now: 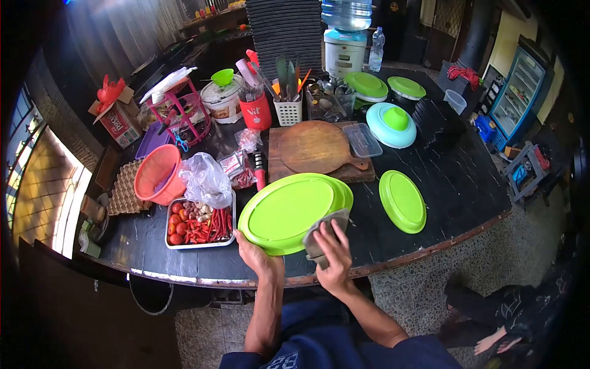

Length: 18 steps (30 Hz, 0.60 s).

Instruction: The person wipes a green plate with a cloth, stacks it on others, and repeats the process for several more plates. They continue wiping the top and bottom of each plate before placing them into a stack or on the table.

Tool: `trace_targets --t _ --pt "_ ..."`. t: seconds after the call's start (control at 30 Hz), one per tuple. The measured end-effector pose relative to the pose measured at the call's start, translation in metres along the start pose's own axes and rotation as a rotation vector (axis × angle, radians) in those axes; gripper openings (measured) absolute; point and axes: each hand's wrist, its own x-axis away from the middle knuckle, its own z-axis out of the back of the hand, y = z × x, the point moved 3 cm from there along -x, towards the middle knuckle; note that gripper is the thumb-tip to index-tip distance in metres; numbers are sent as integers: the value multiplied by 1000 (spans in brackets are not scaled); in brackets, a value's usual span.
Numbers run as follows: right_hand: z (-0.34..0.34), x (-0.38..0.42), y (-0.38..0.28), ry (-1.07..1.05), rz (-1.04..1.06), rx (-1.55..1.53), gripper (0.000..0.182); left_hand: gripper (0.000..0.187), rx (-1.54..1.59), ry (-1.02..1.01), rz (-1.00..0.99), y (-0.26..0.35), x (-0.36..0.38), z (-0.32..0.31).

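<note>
A large oval green plate is tilted up above the table's front edge, its underside facing me. My left hand grips its lower left rim, the fingers partly hidden behind it. Against the plate's lower right side, my right hand presses a folded grey cloth with its fingers. To the right, a smaller oval green plate lies on the black table. On the left stands a metal tray of tomatoes, red chillies and garlic, with a clear plastic bag at its back edge.
Behind the plate are a round wooden board and a clear plastic lid. An orange basket and egg trays stand left. Green-lidded containers stand at the back right. Another person's hands show at the lower right.
</note>
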Motion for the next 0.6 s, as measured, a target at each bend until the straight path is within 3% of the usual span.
trace_targets --t 0.2,0.27,0.43,0.6 --pt "-18 -1 -14 -140 133 -74 45 51 -200 -35 -63 -11 16 1" --pt "-21 -10 -20 -234 209 -129 44 52 -238 -231 -27 -18 15 2" --pt "-17 -44 -18 -256 280 -178 46 50 -144 -317 -68 -8 25 -14" --pt "-11 -55 -6 -206 47 -322 47 49 -209 -288 -130 -4 16 -7"
